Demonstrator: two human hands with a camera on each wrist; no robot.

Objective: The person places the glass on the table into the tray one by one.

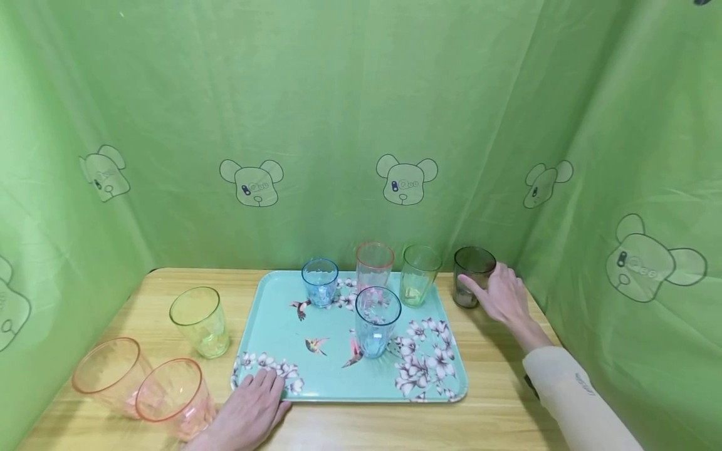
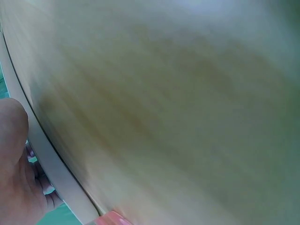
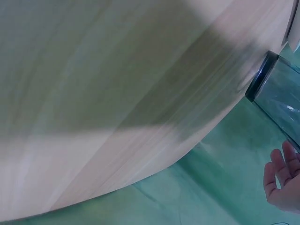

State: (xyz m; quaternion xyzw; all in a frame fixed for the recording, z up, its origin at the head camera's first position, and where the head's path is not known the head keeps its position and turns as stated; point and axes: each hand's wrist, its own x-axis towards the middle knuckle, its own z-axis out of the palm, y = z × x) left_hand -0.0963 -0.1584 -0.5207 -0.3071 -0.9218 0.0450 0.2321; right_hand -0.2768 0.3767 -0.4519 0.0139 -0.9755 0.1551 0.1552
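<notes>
In the head view, my left hand rests on the near left edge of the blue-green flowered tray, fingers over the rim and thumb outside it. My right hand is at a dark grey drinking glass standing upright right of the tray. Its thumb lies across the front of the glass, while the fingers stand loosely at its right side. The right wrist view shows those fingers extended near the glass's wall. On the tray stand a short blue glass, a taller blue glass, a pink glass and a green glass.
Left of the tray stand a yellow-green glass and two pink-orange glasses, one farther left and one close beside my left hand. A green curtain printed with bear heads encloses the wooden table behind and at both sides.
</notes>
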